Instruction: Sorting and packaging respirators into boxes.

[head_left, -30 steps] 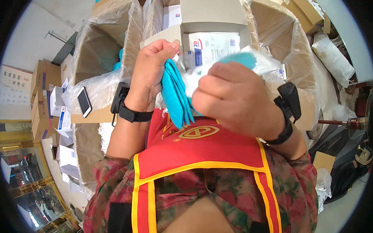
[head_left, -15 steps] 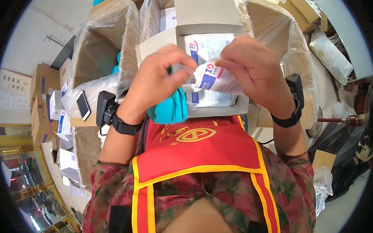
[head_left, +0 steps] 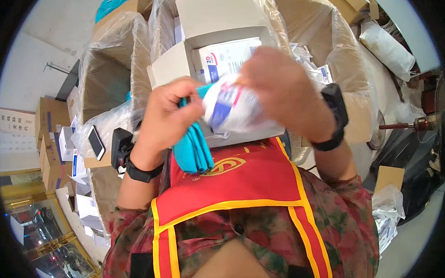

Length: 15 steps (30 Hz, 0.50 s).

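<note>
Left hand (head_left: 168, 118) is gripping folded teal pieces (head_left: 192, 150), right hand (head_left: 284, 89) a white packet (head_left: 231, 110).
Gentle holding should be keeping folds aligned.

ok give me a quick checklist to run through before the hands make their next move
1. Left hand gripping the folded teal bundle: ok, it hangs from that hand.
2. Right hand firmly on the printed white packet: cannot tell, motion blur hides the grip.
3. Teal bundle fully inside that packet: not ok, much of it hangs outside.
4. Carton open: ok, its far flap stands up.
5. White packs in the carton: ok, at least one shows; the number, cannot tell.
6. Phone apart from both hands: ok, off to the left.
</note>
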### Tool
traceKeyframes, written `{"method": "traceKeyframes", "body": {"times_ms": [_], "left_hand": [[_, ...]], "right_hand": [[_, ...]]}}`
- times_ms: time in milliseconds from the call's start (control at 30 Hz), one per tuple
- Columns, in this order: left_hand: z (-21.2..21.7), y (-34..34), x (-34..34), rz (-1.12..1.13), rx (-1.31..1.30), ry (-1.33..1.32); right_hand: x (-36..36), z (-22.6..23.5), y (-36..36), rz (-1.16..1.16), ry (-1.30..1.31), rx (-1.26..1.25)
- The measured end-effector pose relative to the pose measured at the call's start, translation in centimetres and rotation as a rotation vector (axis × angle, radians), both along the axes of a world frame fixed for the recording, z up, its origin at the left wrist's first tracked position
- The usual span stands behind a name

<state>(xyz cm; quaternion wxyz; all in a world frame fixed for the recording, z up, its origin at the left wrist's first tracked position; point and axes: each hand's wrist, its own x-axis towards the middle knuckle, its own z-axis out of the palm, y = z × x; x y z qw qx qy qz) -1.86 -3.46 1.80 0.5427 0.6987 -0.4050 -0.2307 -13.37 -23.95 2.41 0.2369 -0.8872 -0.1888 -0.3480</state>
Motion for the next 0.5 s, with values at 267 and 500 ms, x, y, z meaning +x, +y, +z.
{"method": "traceKeyframes", "body": {"times_ms": [267, 500], "left_hand": [[0.2, 2.2, 2.0, 0.312, -0.072, 0.285], [0.0, 1.1, 1.9, 0.211, 0.078, 0.037]], "right_hand": [[-6.1, -1.1, -17.8, -0.540, 0.092, 0.551], [-9.7, -6.5, -39.1, -0.972, 0.242, 0.340]]}}
